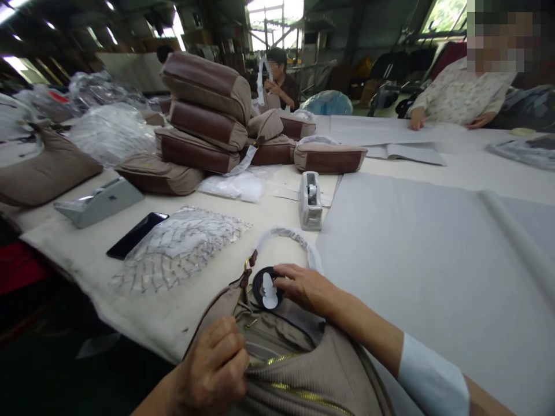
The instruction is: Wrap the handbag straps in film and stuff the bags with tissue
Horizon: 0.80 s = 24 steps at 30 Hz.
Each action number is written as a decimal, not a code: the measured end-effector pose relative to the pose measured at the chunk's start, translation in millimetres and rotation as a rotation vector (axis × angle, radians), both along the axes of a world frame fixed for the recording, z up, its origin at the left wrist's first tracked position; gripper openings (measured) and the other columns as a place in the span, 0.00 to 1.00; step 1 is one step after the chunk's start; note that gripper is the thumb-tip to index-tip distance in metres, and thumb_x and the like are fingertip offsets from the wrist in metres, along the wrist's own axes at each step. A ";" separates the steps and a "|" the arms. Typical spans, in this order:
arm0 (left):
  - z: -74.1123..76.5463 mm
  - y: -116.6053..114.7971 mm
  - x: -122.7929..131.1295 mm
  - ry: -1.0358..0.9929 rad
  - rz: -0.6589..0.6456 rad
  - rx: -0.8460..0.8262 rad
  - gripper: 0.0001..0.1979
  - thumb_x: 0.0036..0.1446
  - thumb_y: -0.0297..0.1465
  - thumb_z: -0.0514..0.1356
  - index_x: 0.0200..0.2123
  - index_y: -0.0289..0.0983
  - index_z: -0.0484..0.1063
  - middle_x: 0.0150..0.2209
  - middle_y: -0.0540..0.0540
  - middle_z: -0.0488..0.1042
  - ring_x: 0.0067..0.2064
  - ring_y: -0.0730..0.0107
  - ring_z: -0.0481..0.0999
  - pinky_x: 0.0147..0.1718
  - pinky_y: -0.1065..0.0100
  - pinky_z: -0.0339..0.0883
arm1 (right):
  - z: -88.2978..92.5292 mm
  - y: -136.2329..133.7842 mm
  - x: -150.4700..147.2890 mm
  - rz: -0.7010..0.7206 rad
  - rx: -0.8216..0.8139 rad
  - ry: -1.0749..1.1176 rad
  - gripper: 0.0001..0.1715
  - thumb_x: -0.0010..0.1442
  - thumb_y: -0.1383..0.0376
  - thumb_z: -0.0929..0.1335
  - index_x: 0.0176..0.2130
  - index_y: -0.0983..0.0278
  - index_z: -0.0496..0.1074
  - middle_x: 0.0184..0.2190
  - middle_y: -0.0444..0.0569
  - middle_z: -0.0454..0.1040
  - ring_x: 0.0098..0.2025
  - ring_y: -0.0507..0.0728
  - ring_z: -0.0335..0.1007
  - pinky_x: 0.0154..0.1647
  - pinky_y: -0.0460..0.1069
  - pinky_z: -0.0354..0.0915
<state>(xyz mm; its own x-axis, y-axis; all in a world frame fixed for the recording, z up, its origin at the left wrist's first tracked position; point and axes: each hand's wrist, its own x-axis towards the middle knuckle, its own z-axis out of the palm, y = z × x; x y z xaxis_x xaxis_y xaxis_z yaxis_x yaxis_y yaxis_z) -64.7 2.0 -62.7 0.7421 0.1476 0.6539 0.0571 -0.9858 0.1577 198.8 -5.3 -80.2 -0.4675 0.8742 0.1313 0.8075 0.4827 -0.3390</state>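
Nearest the camera, a taupe handbag (303,370) lies at the near edge of the tabletop (277,222), partly hanging over it towards the person. The left hand (214,370) is closed on the bag's upper edge just beside the gold zip (277,359), its fingers (234,346) curled tight together on the fabric. The right hand (306,287) reaches across the open top of the bag. Its fingers (284,283) are pinched on a coiled dark strap (259,284), which carries a white tag (269,292) at its middle and rests on the bag's mouth.

Just beyond, the bag's handle (286,234), wrapped in white, arches over the tabletop. To its left lie a clear bag of netting (182,245) and a black phone (136,234) just beside it. A white tape dispenser (310,201) stands past the handle, at the edge of a large grey paper sheet (433,260) that covers the right side. A grey dispenser (100,202) sits further left.

Further off, a stack of brown-trimmed handbags (203,110) rises in the middle, with clear plastic bags (110,130) to its left. At the far side, one co-worker (281,81) handles something white, and another co-worker's hand (417,120) rests on paper at the right.
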 end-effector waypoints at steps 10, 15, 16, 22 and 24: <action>11.8 68.1 -3.3 0.125 -0.064 -0.029 0.11 0.51 0.20 0.51 0.35 0.39 0.67 0.28 0.45 0.70 0.31 0.65 0.68 0.34 0.61 0.69 | -17.9 -1.2 -6.5 -0.532 -0.298 0.418 0.21 0.66 0.57 0.57 0.38 0.65 0.74 0.30 0.45 0.75 0.33 0.54 0.71 0.34 0.46 0.68; 20.9 124.7 6.0 0.285 0.011 0.098 0.08 0.55 0.26 0.52 0.30 0.40 0.69 0.30 0.46 0.71 0.34 0.64 0.70 0.38 0.61 0.68 | -14.4 1.6 -13.6 -0.486 -0.177 0.369 0.20 0.67 0.62 0.56 0.50 0.67 0.68 0.45 0.54 0.71 0.47 0.57 0.66 0.50 0.52 0.62; 20.5 135.0 5.5 0.307 0.048 0.121 0.08 0.55 0.27 0.51 0.30 0.41 0.70 0.31 0.46 0.72 0.35 0.63 0.70 0.39 0.61 0.68 | -12.6 -7.1 -7.8 -0.477 -0.162 0.339 0.18 0.66 0.63 0.57 0.48 0.68 0.68 0.44 0.57 0.71 0.47 0.59 0.64 0.50 0.54 0.61; -2.3 172.7 6.5 0.349 0.281 0.168 0.09 0.53 0.26 0.51 0.31 0.38 0.71 0.40 0.40 0.74 0.46 0.53 0.71 0.47 0.51 0.66 | -16.0 -105.4 4.4 -0.052 -0.225 0.075 0.13 0.60 0.56 0.65 0.31 0.63 0.68 0.34 0.49 0.70 0.41 0.59 0.63 0.47 0.57 0.59; -7.7 165.2 10.3 0.314 0.335 0.142 0.10 0.54 0.26 0.50 0.35 0.35 0.70 0.45 0.37 0.72 0.50 0.50 0.69 0.50 0.48 0.64 | -17.1 -145.4 8.7 -0.104 -0.241 -0.008 0.13 0.62 0.57 0.64 0.32 0.63 0.68 0.35 0.49 0.71 0.42 0.58 0.63 0.49 0.57 0.59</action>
<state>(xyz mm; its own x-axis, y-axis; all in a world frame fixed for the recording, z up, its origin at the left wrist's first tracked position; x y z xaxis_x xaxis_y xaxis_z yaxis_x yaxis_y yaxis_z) -54.4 167.2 -70.4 0.8338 0.3378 0.4367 0.3986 -0.9156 -0.0527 207.6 -150.8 -97.4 -0.3734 0.9233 -0.0896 0.8517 0.3030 -0.4274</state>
